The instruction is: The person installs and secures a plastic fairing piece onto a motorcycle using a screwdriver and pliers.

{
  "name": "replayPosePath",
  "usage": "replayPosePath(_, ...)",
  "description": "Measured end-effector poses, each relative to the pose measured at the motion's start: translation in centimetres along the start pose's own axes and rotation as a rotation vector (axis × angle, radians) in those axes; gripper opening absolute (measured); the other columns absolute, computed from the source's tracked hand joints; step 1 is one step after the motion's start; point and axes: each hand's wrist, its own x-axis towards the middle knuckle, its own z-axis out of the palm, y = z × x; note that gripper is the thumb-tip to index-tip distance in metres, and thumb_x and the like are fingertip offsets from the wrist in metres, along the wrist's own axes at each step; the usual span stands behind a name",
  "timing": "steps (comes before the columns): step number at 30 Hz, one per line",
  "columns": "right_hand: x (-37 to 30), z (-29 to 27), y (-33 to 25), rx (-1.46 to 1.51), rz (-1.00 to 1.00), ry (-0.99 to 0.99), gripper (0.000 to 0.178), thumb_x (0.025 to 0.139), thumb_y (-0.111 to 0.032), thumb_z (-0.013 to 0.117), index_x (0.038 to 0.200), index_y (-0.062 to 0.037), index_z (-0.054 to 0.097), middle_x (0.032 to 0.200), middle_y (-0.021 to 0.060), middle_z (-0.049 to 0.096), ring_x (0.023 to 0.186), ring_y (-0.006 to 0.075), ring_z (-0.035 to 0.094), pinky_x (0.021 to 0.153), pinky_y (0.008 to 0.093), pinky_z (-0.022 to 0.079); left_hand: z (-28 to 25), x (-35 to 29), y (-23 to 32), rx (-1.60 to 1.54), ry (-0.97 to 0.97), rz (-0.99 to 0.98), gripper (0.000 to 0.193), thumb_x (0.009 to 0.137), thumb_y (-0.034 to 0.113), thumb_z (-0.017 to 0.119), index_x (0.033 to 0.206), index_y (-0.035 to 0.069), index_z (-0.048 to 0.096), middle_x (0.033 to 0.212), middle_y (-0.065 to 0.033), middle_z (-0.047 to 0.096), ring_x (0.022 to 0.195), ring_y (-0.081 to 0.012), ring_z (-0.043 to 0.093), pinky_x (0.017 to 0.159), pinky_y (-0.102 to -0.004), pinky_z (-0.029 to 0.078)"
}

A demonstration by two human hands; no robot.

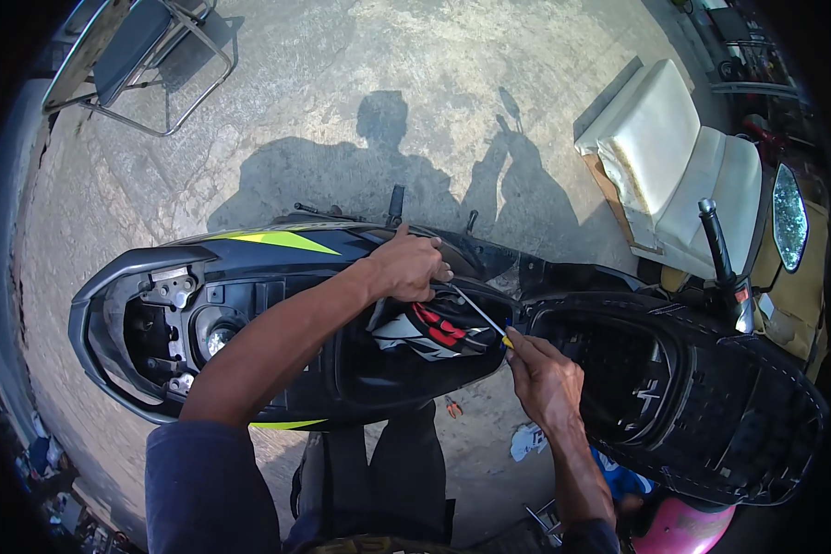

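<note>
My right hand (547,374) grips a screwdriver (478,307) by its yellow-ended handle. The metal shaft slants up and left across the storage well of a black scooter (305,388), its tip close to my left fingers. My left hand (409,265) rests on the far edge of the scooter body, fingers spread and partly bent, with nothing visible in them. Beneath the shaft, red, white and black cloth-like items (431,328) lie in the well. The scooter's seat (711,406) is tipped forward, underside up, at the right. At the left the tail frame is uncovered.
Orange-handled pliers (453,407) lie on the concrete by my legs, near a crumpled white-and-blue cloth (526,441). A pink helmet (683,528) sits at lower right. Beyond the scooter are a worn white padded seat (656,129), a folding chair (134,51), and a handlebar with mirror (789,219).
</note>
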Motion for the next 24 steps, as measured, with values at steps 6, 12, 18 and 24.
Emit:
replayPosePath(6,0.4,0.0,-0.1,-0.029,-0.013,-0.003,0.031,0.092,-0.014,0.074,0.123,-0.0165,0.077,0.108,0.0073,0.077,0.078,0.0245,0.076,0.067,0.0369,0.06,0.1,0.0,-0.1,-0.008,0.012,0.014,0.052,0.084,0.028,0.074,0.135,0.018,0.071,0.146,0.0012,0.065,0.15,-0.0354,0.043,0.114,-0.0813,0.027)
replayPosePath(12,1.1,-0.8,-0.6,-0.069,-0.024,-0.027,0.031,0.092,-0.014,0.075,0.122,-0.0172,0.078,0.106,0.0052,0.078,0.078,0.0235,0.076,0.066,0.0362,0.06,-0.1,-0.1,-0.1,-0.01,0.014,0.018,0.052,0.084,0.028,0.074,0.135,0.02,0.071,0.144,-0.0009,0.065,0.149,-0.0359,0.043,0.114,-0.0808,0.028)
replayPosePath(18,1.5,-1.3,-1.1,-0.135,-0.069,-0.025,0.029,0.092,-0.015,0.075,0.121,-0.0181,0.078,0.105,0.004,0.078,0.078,0.0232,0.076,0.066,0.036,0.06,0.1,0.0,-0.1,-0.026,0.011,0.019,0.051,0.083,0.027,0.075,0.133,0.019,0.072,0.142,-0.004,0.067,0.149,-0.0368,0.043,0.115,-0.0804,0.027)
replayPosePath(24,3.4,-2.8,-2.7,-0.333,-0.24,-0.094,0.034,0.088,-0.01,0.074,0.121,-0.0162,0.076,0.106,0.0042,0.075,0.083,0.0253,0.075,0.064,0.0383,0.06,-0.1,-0.1,-0.1,-0.069,-0.003,0.018,0.051,0.083,0.025,0.077,0.133,0.017,0.072,0.14,-0.0063,0.068,0.148,-0.0374,0.044,0.116,-0.0797,0.027)
